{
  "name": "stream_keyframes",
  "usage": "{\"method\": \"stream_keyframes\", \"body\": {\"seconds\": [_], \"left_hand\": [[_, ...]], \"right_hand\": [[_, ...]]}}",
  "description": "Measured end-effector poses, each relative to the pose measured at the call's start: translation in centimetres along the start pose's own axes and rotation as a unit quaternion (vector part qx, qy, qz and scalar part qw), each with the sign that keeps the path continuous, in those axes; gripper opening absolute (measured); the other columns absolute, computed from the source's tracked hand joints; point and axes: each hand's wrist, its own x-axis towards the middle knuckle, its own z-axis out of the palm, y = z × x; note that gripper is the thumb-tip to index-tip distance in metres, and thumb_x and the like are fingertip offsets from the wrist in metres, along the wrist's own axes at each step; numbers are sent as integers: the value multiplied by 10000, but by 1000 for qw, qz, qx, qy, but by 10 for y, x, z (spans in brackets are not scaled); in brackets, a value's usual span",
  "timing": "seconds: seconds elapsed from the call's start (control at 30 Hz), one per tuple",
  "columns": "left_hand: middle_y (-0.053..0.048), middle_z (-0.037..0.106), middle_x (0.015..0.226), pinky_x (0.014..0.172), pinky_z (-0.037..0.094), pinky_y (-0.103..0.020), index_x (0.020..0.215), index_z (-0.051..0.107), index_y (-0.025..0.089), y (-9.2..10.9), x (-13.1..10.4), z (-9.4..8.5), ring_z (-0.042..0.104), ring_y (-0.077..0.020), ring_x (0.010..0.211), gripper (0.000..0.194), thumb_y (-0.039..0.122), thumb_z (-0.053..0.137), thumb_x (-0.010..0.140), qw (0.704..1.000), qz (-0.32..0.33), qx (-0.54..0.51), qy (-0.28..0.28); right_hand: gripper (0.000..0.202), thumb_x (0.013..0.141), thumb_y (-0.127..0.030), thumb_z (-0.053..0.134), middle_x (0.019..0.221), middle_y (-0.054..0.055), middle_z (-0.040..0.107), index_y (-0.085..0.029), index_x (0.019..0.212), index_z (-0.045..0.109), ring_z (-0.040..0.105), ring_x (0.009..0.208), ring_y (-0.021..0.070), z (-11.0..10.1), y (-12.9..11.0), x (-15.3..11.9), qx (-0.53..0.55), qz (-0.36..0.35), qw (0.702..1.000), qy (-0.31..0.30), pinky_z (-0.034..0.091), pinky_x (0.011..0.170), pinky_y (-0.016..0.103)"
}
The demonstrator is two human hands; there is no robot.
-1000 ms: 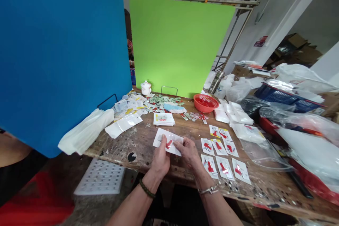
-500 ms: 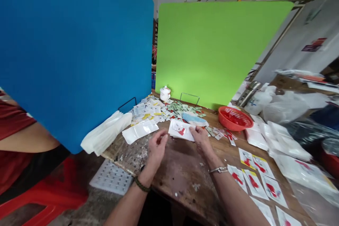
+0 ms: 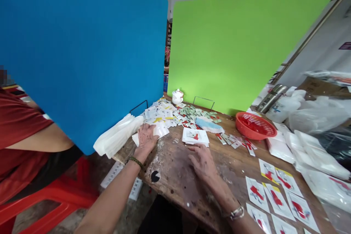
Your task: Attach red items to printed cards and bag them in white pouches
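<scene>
My left hand (image 3: 146,139) lies with fingers spread on a glossy white packet (image 3: 161,130) at the table's left. Just in front of a small stack of white packets with a red print (image 3: 195,136) is my right hand (image 3: 203,161), its fingers apart and nothing held. Behind the stack rests a blue and white sponge-like pad (image 3: 210,124). Loose small cards (image 3: 161,111) and green slips (image 3: 197,111) are heaped at the back. Several packets with red pieces (image 3: 276,197) lie in rows at the right.
A blue panel (image 3: 90,51) and a green panel (image 3: 230,51) stand behind the table (image 3: 175,175). White sleeves (image 3: 117,137) lie at the left, a red basket (image 3: 255,126) at the right. A lidded cup (image 3: 177,96) stands at the back. A person in red (image 3: 24,139) sits at the left.
My right hand has let go of the packet, now on the stack, and drawn back toward me. My left hand has moved left onto the glossy packet. The view has shifted slightly.
</scene>
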Motion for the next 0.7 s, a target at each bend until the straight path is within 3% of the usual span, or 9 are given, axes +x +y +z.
{"method": "stream_keyframes", "body": {"seconds": [0.1,0.27,0.43,0.57,0.63,0.7], "left_hand": [[-119,622,1109,872,363,-412,1178,603,220,-4,5,2,527,-327,1050,508,229,670,675,999,-28,-35,11],[-78,696,977,899,351,-398,819,686,227,-11,15,-4,610,-272,968,122,193,587,756,993,-31,-111,21],[-79,715,983,852,408,-342,957,686,226,-6,12,-21,630,-254,950,204,247,540,816,979,-35,-191,66],[-45,719,926,837,440,-327,948,704,240,13,-8,-30,626,-248,919,218,299,610,760,915,-6,-395,85],[-40,718,925,845,448,-320,887,722,230,24,-21,-31,622,-240,924,202,315,659,715,875,20,-481,56],[-48,718,894,793,466,-306,849,735,213,34,-34,-29,627,-227,864,212,332,699,677,847,26,-530,-5]], "right_hand": [[272,745,-181,545,1093,101,629,-227,959,707,563,1049,260,4,-10,-17,38,19,999,-6,445,936,424],[232,730,-196,553,1051,106,648,-220,893,716,598,1017,261,4,-18,-34,83,65,994,-9,469,910,402],[210,724,-206,558,999,96,667,-227,864,713,616,967,258,5,-28,-43,111,85,990,-9,479,880,388],[301,766,-282,550,1069,111,657,-206,1030,672,585,1015,264,1,-38,-31,137,76,985,72,464,881,406],[390,779,-343,551,1143,128,635,-191,1129,633,551,1067,274,-3,-41,-19,141,96,977,128,442,900,422],[451,765,-370,558,1141,138,637,-174,1167,611,559,1034,271,-7,-42,-8,171,140,964,145,447,876,410]]}}
